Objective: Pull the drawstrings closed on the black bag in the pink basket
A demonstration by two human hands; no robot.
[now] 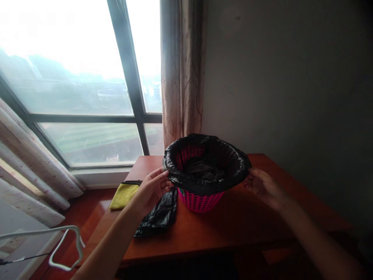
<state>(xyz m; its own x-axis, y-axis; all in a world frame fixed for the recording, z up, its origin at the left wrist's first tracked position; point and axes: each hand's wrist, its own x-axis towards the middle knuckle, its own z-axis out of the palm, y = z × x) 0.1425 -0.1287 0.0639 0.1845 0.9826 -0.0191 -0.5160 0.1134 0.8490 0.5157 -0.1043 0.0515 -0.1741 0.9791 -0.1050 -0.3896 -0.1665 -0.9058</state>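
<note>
A pink perforated basket (201, 202) stands upright on the wooden table. Inside it sits a black plastic bag (204, 181), its edge folded outward over the whole rim. My left hand (157, 182) pinches the bag's edge at the left side of the rim. On the opposite side, my right hand (260, 184) grips the edge between thumb and fingers. Another piece of black plastic (159, 217) lies flat on the table, partly behind my left hand and forearm. Close by is a yellow cloth (124, 195) with a dark border.
The reddish-brown table (233, 229) has its front edge toward me. Behind it are a grey wall (276, 85), a patterned curtain (183, 74) and a large window (84, 93). A white metal frame (65, 247) juts in at lower left above the wooden floor.
</note>
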